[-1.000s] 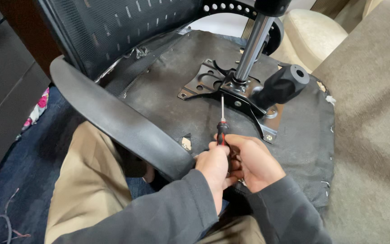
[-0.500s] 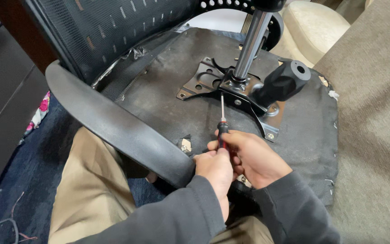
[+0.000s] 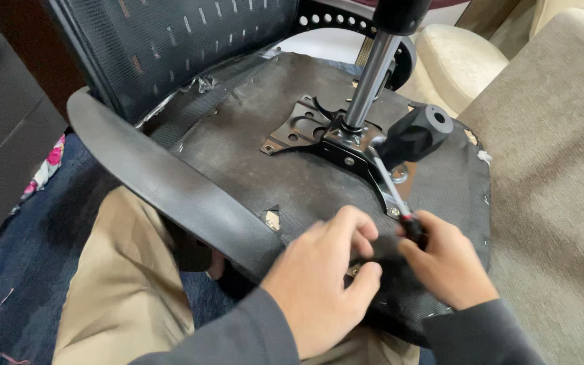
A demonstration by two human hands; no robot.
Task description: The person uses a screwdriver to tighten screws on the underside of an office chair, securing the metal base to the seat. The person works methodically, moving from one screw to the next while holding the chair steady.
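I am gripping the screwdriver (image 3: 400,209) in my right hand (image 3: 444,267) beside the chair post (image 3: 372,78); my left hand (image 3: 326,284) is curling loosely, pinching nothing I can see; the tilted blade is risking slipping.

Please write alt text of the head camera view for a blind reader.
A right hand holds a screwdriver against the metal plate under an overturned office chair seat. The left hand rests on the seat beside the armrest.
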